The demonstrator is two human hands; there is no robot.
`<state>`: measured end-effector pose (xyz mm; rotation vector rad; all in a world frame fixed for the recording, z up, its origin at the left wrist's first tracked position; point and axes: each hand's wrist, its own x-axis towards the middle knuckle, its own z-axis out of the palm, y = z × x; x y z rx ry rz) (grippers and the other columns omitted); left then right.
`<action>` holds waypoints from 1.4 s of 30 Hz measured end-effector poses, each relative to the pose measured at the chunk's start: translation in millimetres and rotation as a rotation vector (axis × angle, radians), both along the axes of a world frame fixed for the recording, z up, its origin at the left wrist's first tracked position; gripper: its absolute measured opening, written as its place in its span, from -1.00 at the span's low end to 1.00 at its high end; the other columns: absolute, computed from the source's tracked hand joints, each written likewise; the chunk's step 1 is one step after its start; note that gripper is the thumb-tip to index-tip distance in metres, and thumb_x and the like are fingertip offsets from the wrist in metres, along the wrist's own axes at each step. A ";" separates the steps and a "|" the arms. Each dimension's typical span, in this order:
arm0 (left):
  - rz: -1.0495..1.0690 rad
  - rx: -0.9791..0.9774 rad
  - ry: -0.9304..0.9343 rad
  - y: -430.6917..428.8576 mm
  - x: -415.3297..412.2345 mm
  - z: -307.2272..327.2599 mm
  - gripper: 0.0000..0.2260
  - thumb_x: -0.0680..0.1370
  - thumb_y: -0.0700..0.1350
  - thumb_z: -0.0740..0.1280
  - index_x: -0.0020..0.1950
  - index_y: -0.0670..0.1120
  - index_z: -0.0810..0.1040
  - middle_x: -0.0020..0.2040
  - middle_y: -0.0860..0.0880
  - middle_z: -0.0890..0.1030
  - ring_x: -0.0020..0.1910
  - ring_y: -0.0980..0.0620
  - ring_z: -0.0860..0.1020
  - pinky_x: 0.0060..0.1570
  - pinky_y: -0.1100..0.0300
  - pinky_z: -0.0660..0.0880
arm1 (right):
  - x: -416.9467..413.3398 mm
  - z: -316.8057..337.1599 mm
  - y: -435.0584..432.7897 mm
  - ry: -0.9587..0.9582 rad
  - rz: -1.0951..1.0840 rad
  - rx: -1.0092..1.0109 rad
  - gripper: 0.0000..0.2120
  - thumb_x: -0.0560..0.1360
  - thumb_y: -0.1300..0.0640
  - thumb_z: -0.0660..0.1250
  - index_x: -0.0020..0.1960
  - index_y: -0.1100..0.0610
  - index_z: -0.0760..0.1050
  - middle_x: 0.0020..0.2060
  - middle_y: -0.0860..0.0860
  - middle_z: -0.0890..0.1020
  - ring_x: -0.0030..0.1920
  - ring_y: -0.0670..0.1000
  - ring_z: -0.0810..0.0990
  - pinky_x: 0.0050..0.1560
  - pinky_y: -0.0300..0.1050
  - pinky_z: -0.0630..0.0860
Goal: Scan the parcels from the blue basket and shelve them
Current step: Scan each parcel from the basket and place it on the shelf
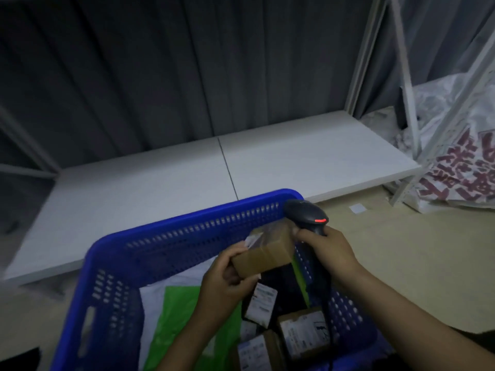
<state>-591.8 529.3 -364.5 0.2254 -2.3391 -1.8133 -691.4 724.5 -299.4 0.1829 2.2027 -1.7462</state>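
Head view: scan step, we judge. Our left hand (223, 277) grips a small brown taped cardboard parcel (263, 250) above the blue perforated plastic basket (171, 236); right hand (328, 253) grips the black handheld scanner (305, 214), red light on. Next: place the parcel on the white shelf board (308, 162).

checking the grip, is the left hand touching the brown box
Touching. The head view shows the left hand gripping the brown box by its near end.
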 end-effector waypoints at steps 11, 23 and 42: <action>0.390 0.140 0.016 -18.3 21.9 58.4 -0.80 0.50 -0.25 0.41 0.06 -0.03 0.50 0.21 0.11 0.53 0.11 0.16 0.58 -0.06 0.24 0.58 | 27.7 19.6 -39.5 -0.218 0.166 -0.469 -0.86 0.53 0.23 0.35 0.07 0.24 0.56 -0.04 0.22 0.70 -0.04 0.19 0.67 0.02 0.01 0.61; 0.267 -0.100 -0.122 -44.0 33.0 68.1 -0.58 0.38 -0.05 0.54 0.15 0.29 0.53 0.16 0.08 0.58 0.11 0.15 0.55 0.02 0.16 0.61 | 9.4 14.4 -44.8 -0.221 0.083 -0.588 -0.82 0.38 0.04 0.46 -0.08 0.12 0.63 -0.05 0.08 0.70 -0.13 0.03 0.64 -0.09 -0.04 0.53; 0.364 -0.149 -0.076 -52.6 33.1 46.7 -0.88 0.54 -0.09 0.36 -0.19 0.01 0.51 0.26 0.11 0.51 0.21 0.15 0.51 0.03 0.18 0.52 | 15.5 10.7 -58.6 -0.295 0.099 -0.501 -0.77 0.51 0.10 0.36 0.02 0.28 0.59 -0.05 0.18 0.69 -0.12 0.09 0.65 -0.10 -0.05 0.58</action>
